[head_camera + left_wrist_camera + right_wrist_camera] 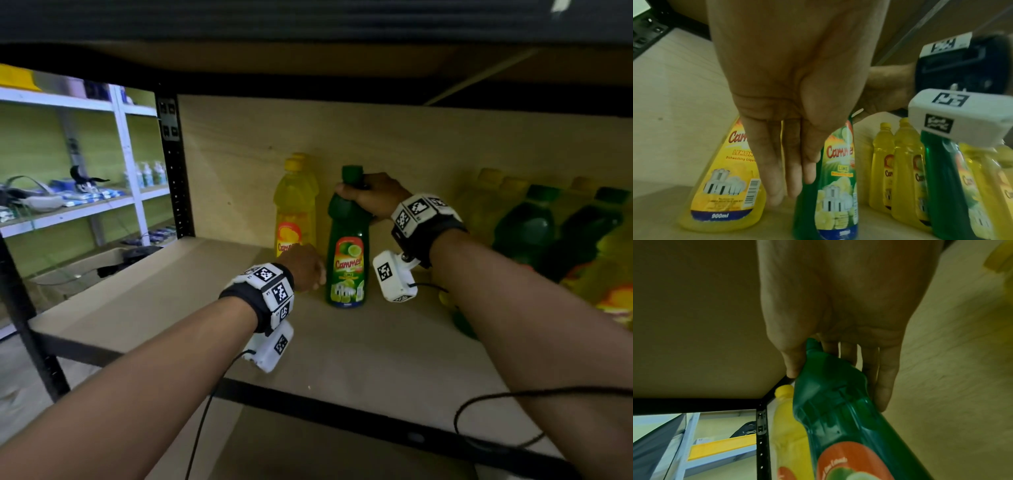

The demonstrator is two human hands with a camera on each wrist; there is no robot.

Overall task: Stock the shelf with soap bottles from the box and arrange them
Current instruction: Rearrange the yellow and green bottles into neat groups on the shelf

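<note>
A green lime soap bottle (346, 260) stands upright on the wooden shelf (191, 294). My right hand (368, 195) grips it round the neck just under the cap; in the right wrist view the fingers (875, 369) curl behind the green bottle (834, 410). A yellow lemon bottle (295, 209) stands just left of it, with another behind. My left hand (305, 269) hangs in front of the yellow bottle (723, 186), its fingers (777, 170) straight and pointing down between it and the green bottle (830, 186), holding nothing.
A group of yellow and green bottles (548, 226) fills the shelf's right side. A black upright post (174, 171) marks the left end, with a white rack (130, 164) of goods beyond. The board above (308, 58) hangs low over the bottles.
</note>
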